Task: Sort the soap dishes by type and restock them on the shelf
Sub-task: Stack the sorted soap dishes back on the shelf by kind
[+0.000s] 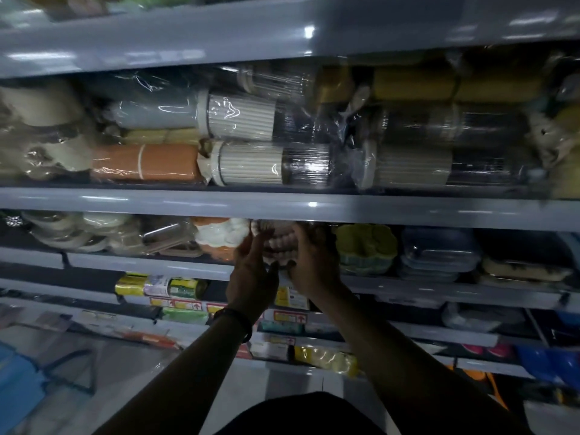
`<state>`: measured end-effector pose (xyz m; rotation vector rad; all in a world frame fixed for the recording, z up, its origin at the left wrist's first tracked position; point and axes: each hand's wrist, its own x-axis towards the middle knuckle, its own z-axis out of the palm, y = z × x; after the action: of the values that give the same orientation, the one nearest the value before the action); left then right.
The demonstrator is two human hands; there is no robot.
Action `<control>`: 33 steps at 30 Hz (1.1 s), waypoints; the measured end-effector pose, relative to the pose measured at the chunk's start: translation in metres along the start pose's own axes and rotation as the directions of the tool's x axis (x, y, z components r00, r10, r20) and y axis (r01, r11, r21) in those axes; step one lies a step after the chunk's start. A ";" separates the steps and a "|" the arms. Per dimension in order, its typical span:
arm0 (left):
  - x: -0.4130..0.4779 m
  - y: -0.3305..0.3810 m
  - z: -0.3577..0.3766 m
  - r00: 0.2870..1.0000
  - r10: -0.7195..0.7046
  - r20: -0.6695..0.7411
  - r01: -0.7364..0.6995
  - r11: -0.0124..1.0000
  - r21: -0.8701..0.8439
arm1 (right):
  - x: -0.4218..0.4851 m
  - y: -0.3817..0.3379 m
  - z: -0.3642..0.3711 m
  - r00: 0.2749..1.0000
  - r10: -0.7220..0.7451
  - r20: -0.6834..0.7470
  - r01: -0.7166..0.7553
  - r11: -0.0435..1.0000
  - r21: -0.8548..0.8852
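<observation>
we get one view — worn on the head, facing forward at the grey metal shelf rack point(188, 202), within arm's reach.

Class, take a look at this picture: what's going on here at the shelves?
A person stands at shop shelves, both hands raised to the middle shelf. The left hand presses against one side of a stack of pinkish soap dishes, and the right hand curls round the other side. The stack sits at the shelf's front, between a white and orange stack and a green stack. The picture is blurred.
</observation>
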<state>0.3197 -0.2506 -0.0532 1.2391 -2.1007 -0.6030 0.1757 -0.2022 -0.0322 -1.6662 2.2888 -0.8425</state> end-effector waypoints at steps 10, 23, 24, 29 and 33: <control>-0.003 0.014 -0.001 0.992 -0.045 -0.119 0.036 0.996 -0.079 | -0.025 -0.008 -0.004 0.990 0.039 -0.136 -0.015 0.985 0.172; -0.015 0.019 0.007 0.977 -0.178 -0.117 0.113 0.898 -0.426 | -0.038 -0.004 -0.008 0.992 0.092 -0.087 -0.046 0.904 0.425; -0.014 0.019 0.008 0.977 -0.185 -0.103 0.121 0.887 -0.446 | -0.037 -0.005 -0.008 0.993 0.082 -0.085 -0.038 0.905 0.423; -0.004 0.014 0.009 0.989 -0.137 -0.051 0.102 0.894 -0.436 | -0.043 -0.002 -0.005 0.995 0.051 -0.081 -0.012 0.906 0.423; -0.001 0.009 0.010 0.994 -0.103 0.022 0.100 0.868 -0.486 | -0.044 -0.002 -0.005 0.995 0.049 -0.087 -0.007 0.903 0.429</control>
<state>0.3078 -0.2448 -0.0544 1.0539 -1.7292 -1.0978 0.1909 -0.1603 -0.0350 -1.4166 1.9813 -1.3308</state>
